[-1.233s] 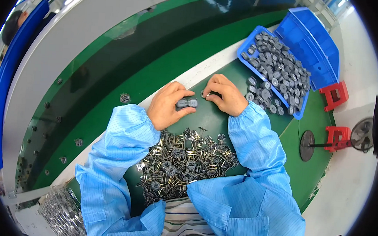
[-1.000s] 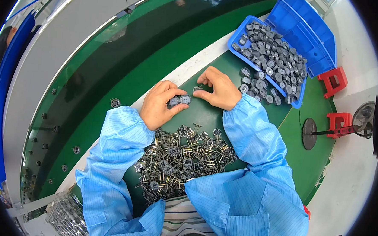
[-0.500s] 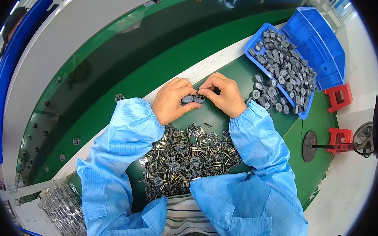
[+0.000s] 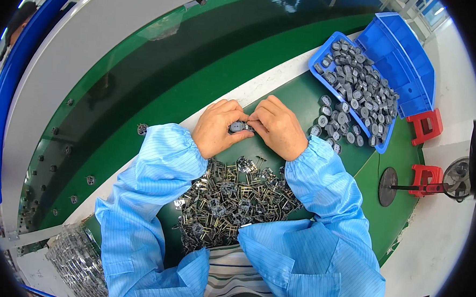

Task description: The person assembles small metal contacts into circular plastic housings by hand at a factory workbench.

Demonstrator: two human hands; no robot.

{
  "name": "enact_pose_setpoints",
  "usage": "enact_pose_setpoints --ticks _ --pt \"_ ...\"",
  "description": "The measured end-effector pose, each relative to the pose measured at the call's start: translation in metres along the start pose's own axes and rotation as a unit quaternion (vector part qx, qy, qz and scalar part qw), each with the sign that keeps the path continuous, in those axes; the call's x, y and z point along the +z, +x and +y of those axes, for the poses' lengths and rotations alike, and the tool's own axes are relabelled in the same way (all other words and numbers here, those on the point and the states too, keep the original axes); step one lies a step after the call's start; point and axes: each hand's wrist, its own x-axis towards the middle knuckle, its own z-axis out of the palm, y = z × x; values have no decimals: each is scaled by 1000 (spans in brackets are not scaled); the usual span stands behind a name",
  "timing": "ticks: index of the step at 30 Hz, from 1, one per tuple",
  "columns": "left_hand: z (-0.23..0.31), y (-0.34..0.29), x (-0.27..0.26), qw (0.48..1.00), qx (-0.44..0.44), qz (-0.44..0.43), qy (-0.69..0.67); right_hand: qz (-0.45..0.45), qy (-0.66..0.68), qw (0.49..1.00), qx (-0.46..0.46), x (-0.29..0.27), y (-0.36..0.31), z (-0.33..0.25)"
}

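My left hand [image 4: 216, 128] is closed around a small rounded grey plastic housing [image 4: 236, 127], thumb below it and fingers above. Against its right end, the fingertips of my right hand [image 4: 280, 128] are pinched together. A small dark, shiny bit shows there, but the fingers hide most of what they grip. Both hands meet over the green worktop, near its white far edge. Between my forearms lies a heap of dark metal parts with brass-coloured prongs [image 4: 240, 200].
A blue bin [image 4: 333, 90] of grey housings tips toward the worktop at right, with several loose housings [image 4: 334, 121] beside it. Beyond the white ledge, a green conveyor [image 4: 114, 142] carries scattered small parts. Stacked clear trays [image 4: 79, 258], red stools [image 4: 425, 127] and a fan [image 4: 456, 176] stand around.
My right fingers have curled further over the right end of the held piece, covering more of it. Parts on the conveyor have shifted slightly left and nearer.
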Motion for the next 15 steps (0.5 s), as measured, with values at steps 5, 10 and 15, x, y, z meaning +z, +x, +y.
enact_pose_setpoints --ticks 5,10,15 --pt "2 1 -1 1000 -3 -9 4 0 38 999 5 1 -3 6" --pt "2 -2 -4 1000 -2 3 -15 -212 273 895 283 -34 3 19" --pt "-8 7 -19 992 -72 60 -86 -299 201 932 -44 -34 -9 21"
